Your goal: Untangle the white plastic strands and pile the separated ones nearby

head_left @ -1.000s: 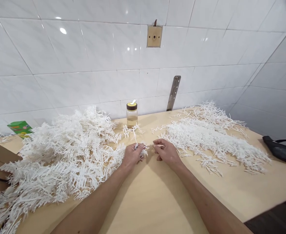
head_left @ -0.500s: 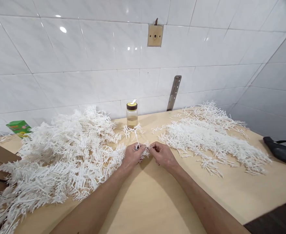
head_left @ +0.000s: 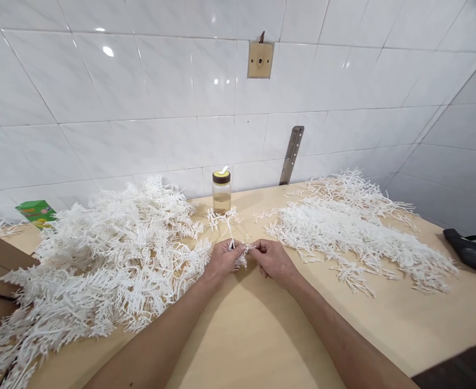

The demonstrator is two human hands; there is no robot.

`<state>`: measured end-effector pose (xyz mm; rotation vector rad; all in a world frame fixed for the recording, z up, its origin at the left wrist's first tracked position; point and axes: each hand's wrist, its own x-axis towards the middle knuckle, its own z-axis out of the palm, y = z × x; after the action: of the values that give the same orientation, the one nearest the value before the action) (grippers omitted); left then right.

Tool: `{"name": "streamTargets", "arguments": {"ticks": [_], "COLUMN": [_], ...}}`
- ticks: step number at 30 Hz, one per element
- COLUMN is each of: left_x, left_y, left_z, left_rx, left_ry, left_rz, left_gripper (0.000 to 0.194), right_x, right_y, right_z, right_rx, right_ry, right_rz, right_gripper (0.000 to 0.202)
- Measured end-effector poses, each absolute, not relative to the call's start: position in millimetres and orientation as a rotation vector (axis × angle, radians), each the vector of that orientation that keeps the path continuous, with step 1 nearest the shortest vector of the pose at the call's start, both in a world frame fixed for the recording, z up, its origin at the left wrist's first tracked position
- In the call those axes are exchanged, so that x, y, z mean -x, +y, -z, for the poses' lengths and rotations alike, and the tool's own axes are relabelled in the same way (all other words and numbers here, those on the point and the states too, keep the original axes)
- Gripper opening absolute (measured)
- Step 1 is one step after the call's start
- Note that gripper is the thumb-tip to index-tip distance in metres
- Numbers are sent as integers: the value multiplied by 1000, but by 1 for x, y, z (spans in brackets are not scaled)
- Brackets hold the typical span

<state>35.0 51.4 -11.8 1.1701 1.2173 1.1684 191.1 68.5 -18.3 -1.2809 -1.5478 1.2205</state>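
Note:
Near the middle of the table, my left hand (head_left: 223,258) is closed on a white branching sprig (head_left: 232,232) that looks like plastic. Its stem rises from between my fingers toward the jar, and more of its thin tips show below my thumb. My right hand (head_left: 273,259) pinches the fine tips on the sprig's right side with thumb and forefinger. Both hands are close together, fingertips almost meeting. A large heap of similar white sprigs (head_left: 112,259) lies left of my left hand. Another pile of white sprigs (head_left: 355,232) spreads out to the right.
Behind my hands stands a clear jar (head_left: 221,194) with a dark-rimmed yellow lid. A green box (head_left: 36,212) and a cardboard box (head_left: 2,265) are at the left. A metal strip (head_left: 292,155) leans on the tiled wall. A black sandal-like item (head_left: 470,251) lies far right.
The view has shifted slightly, so everything sits a little further right. Both hands keep their hold on the sprig, with only small finger movements.

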Motion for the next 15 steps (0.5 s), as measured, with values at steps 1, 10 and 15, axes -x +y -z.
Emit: {"name": "streamTargets", "arguments": {"ticks": [1,10,15], "left_x": [-34,-31,-36], "left_y": [51,48,46], "left_z": [12,4,7], "left_rx": [-1149,-1067,-1105], "left_ry": [1203,1121,1045], "left_rz": [-1153,-1089,-1133], "left_gripper": [31,36,40], "right_x": [-192,-188,-196], "right_y": [68,68,79], "right_z": [18,14,24], "right_rx": [1276,1368,1477], "right_ry": [-1554,-1711,-1740], "right_rz": [-1246,-826,-245], "right_gripper": [21,17,15]}}
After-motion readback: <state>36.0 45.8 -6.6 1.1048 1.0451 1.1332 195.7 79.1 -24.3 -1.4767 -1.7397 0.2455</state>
